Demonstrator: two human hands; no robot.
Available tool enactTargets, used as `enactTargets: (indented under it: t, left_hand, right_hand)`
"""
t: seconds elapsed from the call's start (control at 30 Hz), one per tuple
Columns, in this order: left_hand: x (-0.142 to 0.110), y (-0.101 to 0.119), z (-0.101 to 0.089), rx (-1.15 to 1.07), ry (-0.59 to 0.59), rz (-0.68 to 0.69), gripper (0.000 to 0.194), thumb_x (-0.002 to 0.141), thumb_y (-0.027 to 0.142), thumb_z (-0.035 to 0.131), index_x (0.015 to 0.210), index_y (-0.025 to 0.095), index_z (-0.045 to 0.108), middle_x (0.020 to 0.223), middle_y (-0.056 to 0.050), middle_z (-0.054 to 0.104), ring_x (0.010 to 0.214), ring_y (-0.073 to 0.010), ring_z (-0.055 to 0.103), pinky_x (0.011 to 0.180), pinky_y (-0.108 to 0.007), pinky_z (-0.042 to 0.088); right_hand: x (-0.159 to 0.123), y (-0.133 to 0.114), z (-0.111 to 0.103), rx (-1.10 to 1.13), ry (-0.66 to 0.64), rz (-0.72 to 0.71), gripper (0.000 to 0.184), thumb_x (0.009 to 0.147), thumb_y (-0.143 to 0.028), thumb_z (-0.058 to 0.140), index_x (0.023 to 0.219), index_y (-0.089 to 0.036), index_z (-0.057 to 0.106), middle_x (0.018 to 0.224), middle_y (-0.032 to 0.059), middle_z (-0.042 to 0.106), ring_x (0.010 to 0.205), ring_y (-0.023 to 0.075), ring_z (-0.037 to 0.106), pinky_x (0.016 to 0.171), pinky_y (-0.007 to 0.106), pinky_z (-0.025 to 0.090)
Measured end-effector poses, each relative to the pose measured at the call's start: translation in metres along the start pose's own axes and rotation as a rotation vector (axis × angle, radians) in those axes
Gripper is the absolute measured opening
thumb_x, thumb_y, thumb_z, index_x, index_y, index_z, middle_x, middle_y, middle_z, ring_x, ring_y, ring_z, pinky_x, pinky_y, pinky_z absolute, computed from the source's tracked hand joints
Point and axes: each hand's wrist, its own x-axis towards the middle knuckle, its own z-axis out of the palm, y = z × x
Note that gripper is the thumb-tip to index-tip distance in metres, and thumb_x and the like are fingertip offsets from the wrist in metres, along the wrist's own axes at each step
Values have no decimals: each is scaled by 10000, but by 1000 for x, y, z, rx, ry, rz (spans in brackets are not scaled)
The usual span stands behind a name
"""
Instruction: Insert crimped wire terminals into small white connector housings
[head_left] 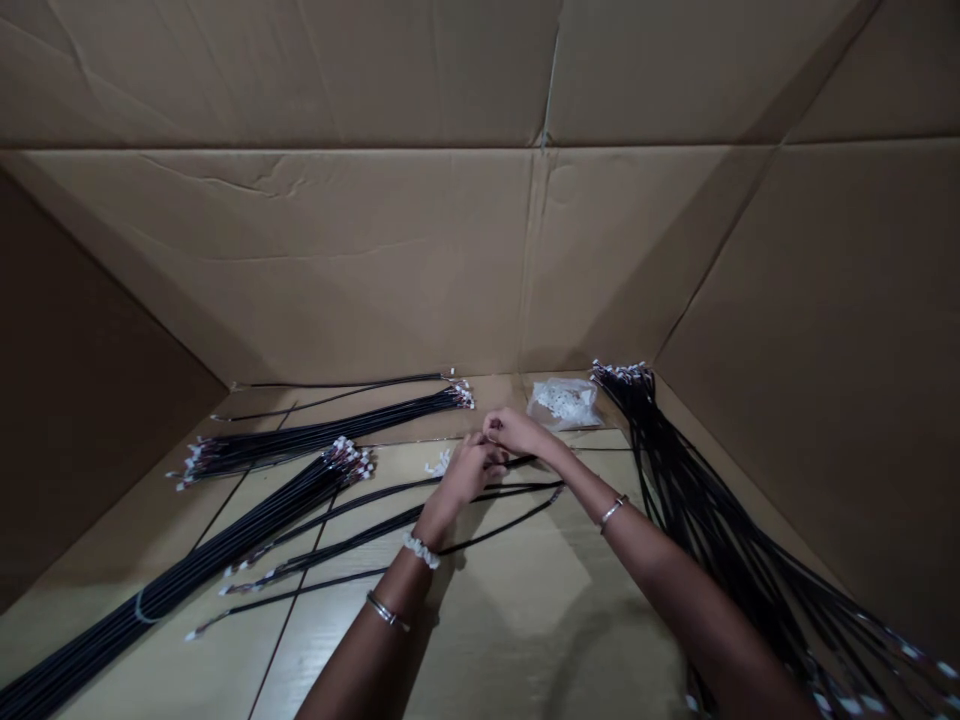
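Forearms point(667, 585), black cables point(401, 520), bag point(592, 418) of white pieces point(564, 400)

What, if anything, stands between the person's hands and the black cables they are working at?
Nothing visible. The left hand and right hand are together right at the black cables, though the fingers hide the exact contact. The white pieces lie left of the hands and the clear bag beyond, neither in between.

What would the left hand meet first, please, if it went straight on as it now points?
Most likely the right hand, which lies just ahead of the left hand. Their fingers look very close or touching; the depth between them is unclear.
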Motion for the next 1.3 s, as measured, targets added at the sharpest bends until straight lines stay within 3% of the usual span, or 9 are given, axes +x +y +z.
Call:
enactTargets:
  t: [0.2, 0.33, 0.5, 0.67, 0.83, 1.03, 1.1, 1.17, 1.3]
  left_hand:
    - [-23, -21, -47, 41, 121, -98, 349, 1006, 386, 667, 1297, 195, 649, 1351, -108, 661, 1168, -258, 675, 994, -491, 592]
    - [-52, -15, -70, 53, 60, -100, 338, 1008, 391, 667, 1271, 179, 655, 1276, -97, 688, 1083, -235, 700, 939, -461, 612]
    - [-82, 25, -37, 76, -172, -21, 288, 1008, 374, 670, 1217, 175, 677, 1212, -83, 712, 1027, -214, 712, 908, -432, 622]
    - [-82, 56, 7, 176, -215, -87, 338, 997, 376, 685, 1268, 175, 660, 1294, -100, 686, 1132, -252, 692, 971, -486, 603]
    - [-61, 74, 29, 192, -186, -128, 356, 998, 380, 682, 1290, 179, 650, 1317, -104, 676, 1144, -257, 688, 976, -490, 601]
    - [-40, 100, 44, 13, -142, -108, 365, 998, 384, 682, 1298, 179, 646, 1315, -105, 676, 1132, -254, 691, 964, -483, 606]
    - [-37, 102, 35, -94, -120, -119, 347, 1001, 384, 678, 1279, 177, 652, 1276, -98, 689, 1081, -237, 704, 926, -456, 620]
    - [-35, 97, 10, -220, -81, -132, 302, 1017, 384, 656, 1241, 182, 665, 1220, -87, 706, 999, -204, 712, 865, -404, 632]
    - [-41, 82, -78, -453, 116, -152, 284, 1023, 409, 645, 1139, 152, 676, 991, -36, 714, 772, -142, 686, 690, -307, 609]
  right_hand:
    - [8, 5, 5, -8, -111, -41, 300, 1023, -334, 685, 1271, -167, 677, 1283, 101, 705, 1084, 256, 719, 920, 463, 623]
    - [8, -3, 21, 5, -141, -52, 302, 1022, -332, 686, 1277, -170, 675, 1297, 103, 700, 1100, 259, 715, 932, 470, 619]
    - [3, -2, 31, 84, -80, -24, 310, 1022, -335, 685, 1284, -169, 670, 1292, 104, 699, 1085, 256, 718, 919, 464, 623]
    - [-4, 1, 23, 278, 95, -45, 304, 1020, -330, 689, 1275, -166, 671, 1282, 103, 701, 1086, 255, 716, 921, 467, 621]
    - [-24, 6, -22, 595, 404, -90, 248, 1037, -362, 661, 1158, -147, 683, 1045, 53, 728, 830, 177, 716, 744, 353, 624]
    - [-92, -5, -80, 959, 796, -257, 287, 945, -494, 699, 972, -223, 607, 797, -25, 673, 608, 103, 591, 559, 234, 484]
    - [-110, -15, -91, 1037, 890, -297, 271, 917, -488, 714, 964, -245, 604, 803, -27, 672, 614, 101, 578, 559, 233, 473]
    - [-122, -25, -98, 1088, 964, -329, 228, 901, -447, 726, 951, -253, 616, 812, -24, 671, 634, 102, 572, 562, 231, 462]
    - [-132, -45, -100, 1159, 1042, -360, 89, 912, -327, 694, 931, -251, 651, 811, -18, 672, 649, 101, 566, 575, 226, 462]
